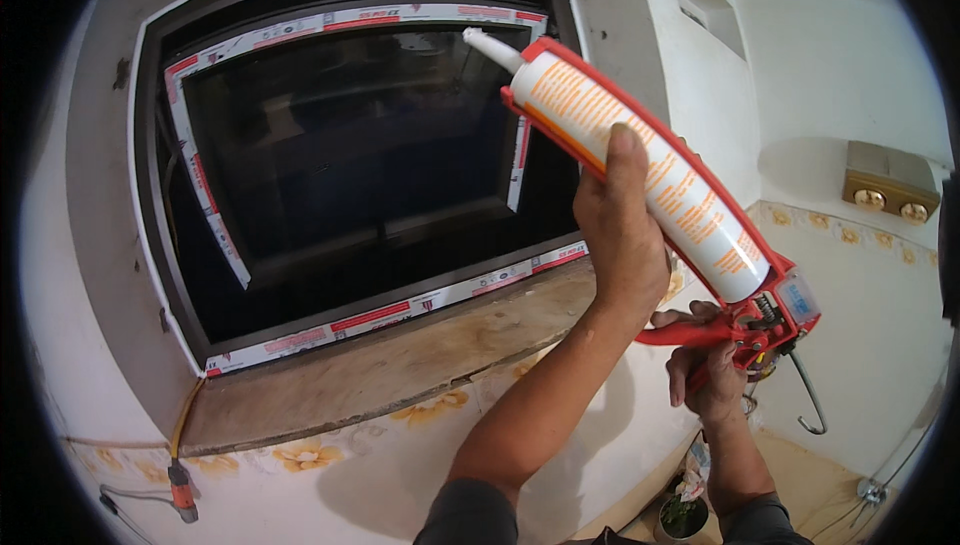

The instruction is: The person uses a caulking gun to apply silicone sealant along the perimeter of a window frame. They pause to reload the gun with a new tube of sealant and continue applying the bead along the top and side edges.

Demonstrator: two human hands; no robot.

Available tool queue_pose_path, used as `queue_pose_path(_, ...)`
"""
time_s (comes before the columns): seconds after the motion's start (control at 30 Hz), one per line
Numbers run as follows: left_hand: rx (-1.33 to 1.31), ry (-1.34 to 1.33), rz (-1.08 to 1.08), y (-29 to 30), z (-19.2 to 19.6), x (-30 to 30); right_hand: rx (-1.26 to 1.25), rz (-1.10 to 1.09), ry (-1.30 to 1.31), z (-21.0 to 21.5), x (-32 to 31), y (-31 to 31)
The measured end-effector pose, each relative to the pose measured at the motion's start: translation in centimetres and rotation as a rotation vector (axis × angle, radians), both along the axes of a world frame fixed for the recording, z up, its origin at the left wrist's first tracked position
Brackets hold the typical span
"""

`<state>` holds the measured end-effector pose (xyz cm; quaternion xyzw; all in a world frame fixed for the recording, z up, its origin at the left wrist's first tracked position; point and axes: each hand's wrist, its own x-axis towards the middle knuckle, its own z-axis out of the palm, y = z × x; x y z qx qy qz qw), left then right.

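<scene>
A red caulking gun [690,150] slants across the upper right, loaded with a white sealant cartridge [650,180] printed in orange. Its white nozzle [492,47] points up and left in front of the window, with a blob of white at the tip. My left hand [625,235] is closed around the cartridge and cradle, thumb on top. Lower down, my right hand [715,375] grips the red handle and trigger, with part of the fingers hidden behind it. A dark window frame [400,323] with dark glass [340,145] fills the wall opening, bordered by white-and-red protective tape [370,320].
Below the window runs a rough stone ledge [380,375]. An orange-and-grey cable connector [182,490] hangs at its left end. On the right wall sits a twin-lamp fixture [890,185]. A potted plant [683,515] stands low beside my right forearm.
</scene>
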<state>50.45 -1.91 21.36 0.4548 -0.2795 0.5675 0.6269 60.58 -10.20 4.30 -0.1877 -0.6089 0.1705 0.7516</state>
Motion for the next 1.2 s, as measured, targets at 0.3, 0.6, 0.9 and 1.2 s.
queue_pose_path(0.3, 0.167, -0.104, -0.072, 2.9, 5.7, -1.4, -0.02, 0.03, -0.193, 7.7, 1.8, 0.6)
queue_pose_path(0.6, 0.232, -0.182, -0.166, 4.4, 10.5, -2.1, 0.212, -0.249, -0.292, 13.4, 2.0, 2.3)
queue_pose_path(0.9, 0.307, -0.202, -0.098, 5.6, 15.9, -4.8, 0.202, -0.208, -0.468, 22.6, 0.7, 3.5)
queue_pose_path(1.2, 0.288, -0.155, 0.12, 6.8, 19.5, -5.0, 0.266, -0.595, -0.593, 28.2, -0.9, 5.1)
